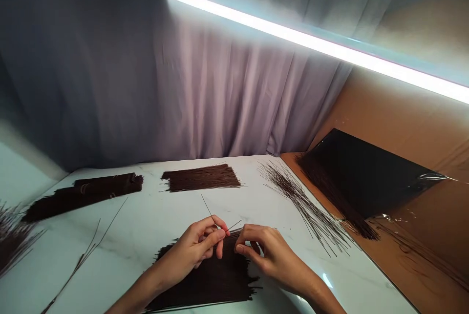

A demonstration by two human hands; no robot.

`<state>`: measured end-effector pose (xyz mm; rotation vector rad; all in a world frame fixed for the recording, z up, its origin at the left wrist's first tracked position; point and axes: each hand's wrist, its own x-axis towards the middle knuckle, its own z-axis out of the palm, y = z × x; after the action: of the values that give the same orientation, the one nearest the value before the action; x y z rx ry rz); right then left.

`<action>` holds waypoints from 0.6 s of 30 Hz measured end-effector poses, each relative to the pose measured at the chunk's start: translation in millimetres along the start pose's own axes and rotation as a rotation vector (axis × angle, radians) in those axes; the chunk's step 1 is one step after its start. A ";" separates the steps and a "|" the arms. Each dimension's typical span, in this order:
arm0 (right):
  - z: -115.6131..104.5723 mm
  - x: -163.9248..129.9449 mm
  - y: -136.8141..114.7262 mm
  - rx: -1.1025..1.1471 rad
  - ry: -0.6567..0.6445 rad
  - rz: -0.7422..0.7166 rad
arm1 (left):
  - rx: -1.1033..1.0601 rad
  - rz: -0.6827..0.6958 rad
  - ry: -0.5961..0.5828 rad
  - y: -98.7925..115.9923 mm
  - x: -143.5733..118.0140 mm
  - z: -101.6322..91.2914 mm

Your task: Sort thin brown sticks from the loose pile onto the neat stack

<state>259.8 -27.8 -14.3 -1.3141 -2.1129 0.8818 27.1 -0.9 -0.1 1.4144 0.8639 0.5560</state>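
The left hand (pixel 207 240) pinches a thin strand (pixel 207 205) pointing to eleven o'clock, over the dark strand pile (pixel 216 282) at six o'clock in view. At its three o'clock, the right hand (pixel 266 253) curls its fingers; I cannot tell whether they grip anything.

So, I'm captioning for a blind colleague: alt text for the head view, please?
The left hand pinches a thin brown strand over a dark pile of strands; the right hand curls beside it. More bundles lie on a white marbled table before a purplish curtain.
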 end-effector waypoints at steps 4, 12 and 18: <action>3.4 0.4 -1.1 -0.013 -0.011 0.026 | 0.029 -0.016 0.036 0.3 -1.6 0.0; -19.0 -2.0 5.5 0.048 -0.018 0.073 | 0.135 -0.002 0.041 2.3 -1.4 -4.3; -36.9 -9.0 11.9 0.070 -0.037 0.070 | 0.122 -0.003 0.085 -5.8 3.4 -2.7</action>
<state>296.2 -22.4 0.9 -1.3521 -2.0555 1.0079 26.1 2.8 -6.2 1.5084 0.9817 0.5718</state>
